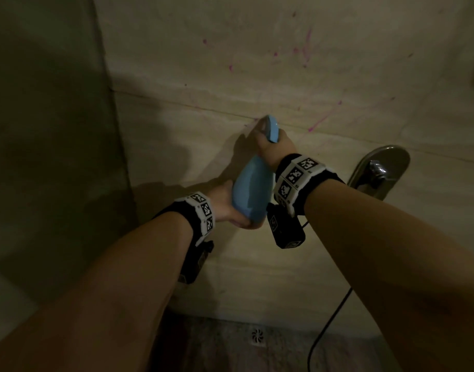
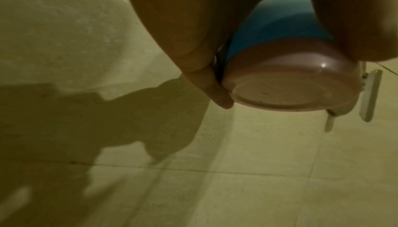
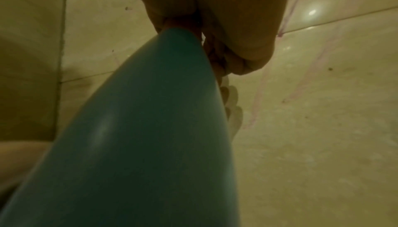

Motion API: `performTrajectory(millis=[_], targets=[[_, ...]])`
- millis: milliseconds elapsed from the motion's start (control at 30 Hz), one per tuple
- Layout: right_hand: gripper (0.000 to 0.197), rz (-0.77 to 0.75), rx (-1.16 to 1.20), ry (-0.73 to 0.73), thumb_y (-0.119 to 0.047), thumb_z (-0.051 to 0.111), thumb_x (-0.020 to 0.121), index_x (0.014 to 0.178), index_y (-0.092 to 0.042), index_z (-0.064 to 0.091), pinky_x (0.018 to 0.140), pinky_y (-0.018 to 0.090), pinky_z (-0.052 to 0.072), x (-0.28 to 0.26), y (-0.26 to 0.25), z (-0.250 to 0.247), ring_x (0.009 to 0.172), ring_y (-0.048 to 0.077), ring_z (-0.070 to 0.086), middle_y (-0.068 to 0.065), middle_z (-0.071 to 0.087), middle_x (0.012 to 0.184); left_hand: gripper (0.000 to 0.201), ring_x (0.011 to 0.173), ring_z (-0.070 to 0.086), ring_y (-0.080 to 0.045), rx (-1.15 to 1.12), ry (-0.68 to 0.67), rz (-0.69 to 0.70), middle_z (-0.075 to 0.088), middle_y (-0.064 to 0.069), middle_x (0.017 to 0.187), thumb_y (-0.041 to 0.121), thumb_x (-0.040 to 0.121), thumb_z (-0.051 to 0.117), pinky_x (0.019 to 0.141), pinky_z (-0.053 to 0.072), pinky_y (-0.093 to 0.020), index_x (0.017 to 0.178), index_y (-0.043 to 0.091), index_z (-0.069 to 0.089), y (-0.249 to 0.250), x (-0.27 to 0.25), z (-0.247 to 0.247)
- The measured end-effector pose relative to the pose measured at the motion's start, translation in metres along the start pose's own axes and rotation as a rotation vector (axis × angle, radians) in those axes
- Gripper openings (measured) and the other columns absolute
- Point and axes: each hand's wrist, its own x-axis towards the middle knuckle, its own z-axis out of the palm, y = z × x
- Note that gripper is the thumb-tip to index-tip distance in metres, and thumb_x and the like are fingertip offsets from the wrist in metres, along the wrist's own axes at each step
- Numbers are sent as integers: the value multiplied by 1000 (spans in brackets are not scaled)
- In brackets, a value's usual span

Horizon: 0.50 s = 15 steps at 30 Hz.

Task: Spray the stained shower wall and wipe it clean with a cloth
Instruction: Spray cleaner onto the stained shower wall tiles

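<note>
A blue spray bottle is held up close to the beige tiled shower wall, nozzle end toward the tiles. My right hand grips its neck at the trigger. My left hand cups the base, thumb and fingers on either side of the pale bottom. Purple stains spatter the wall above the nozzle, and a streak runs to its right. In the right wrist view the bottle fills the middle, with my right hand's fingers curled at its top and faint purple streaks beside it.
A chrome tap plate with its handle is fixed to the wall just right of my right wrist. The darker side wall meets the tiles at a corner on the left. Below lie a floor drain and a black cable.
</note>
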Motion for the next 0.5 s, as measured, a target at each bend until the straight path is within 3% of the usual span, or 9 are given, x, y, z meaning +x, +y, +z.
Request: performTrajectory(millis=[167,333,500], targets=[[51,3,16,48,-35,48,95,135,-5,38,81,30,39,-6,14,-16,113,31,53,16,52,129,99,109,56,-20,64,-9,29,57,2,118,39,42,92,90,52,-43,125,17,41,7,6,9],[42,28,-36,73,-33,46,94,126,-5,46,83,34,43,-3,19,-29,98,30,55,16,56,122,96,109,59,-20,134,-49,55,59,4,115,42,44,91,89,54,-41,123,18,43,19,13,18],[43,25,59,114,-31,49,94,129,-7,44,79,32,41,-3,31,-36,88,22,48,10,52,107,97,113,55,-22,120,-52,74,55,-1,123,32,51,91,95,50,-43,130,15,36,26,18,26]])
